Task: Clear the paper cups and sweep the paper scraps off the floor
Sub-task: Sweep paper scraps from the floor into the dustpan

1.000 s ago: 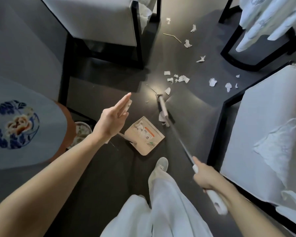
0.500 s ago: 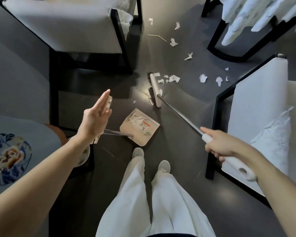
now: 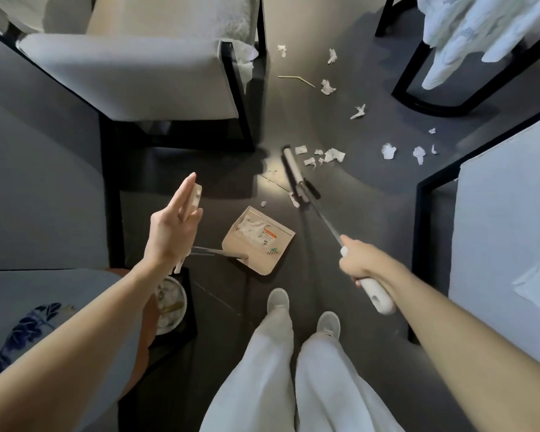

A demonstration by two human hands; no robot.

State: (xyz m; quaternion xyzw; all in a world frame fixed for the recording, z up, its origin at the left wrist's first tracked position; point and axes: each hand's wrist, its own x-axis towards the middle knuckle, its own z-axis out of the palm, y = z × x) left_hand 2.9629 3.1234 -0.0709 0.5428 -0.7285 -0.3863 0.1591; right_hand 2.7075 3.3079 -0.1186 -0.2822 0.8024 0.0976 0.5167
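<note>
Right hand clamped round broom; left hand fingers straight against dustpan handle. Paper scraps at 1 o'clock from dustpan, beside broom head. Risk: loose left hold, dustpan skids, scraps scatter.

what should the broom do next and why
Probably pull the broom toward the dustpan, dragging the paper scraps along: they lie just past its head, on the side away from the pan, whose open mouth faces them.
</note>
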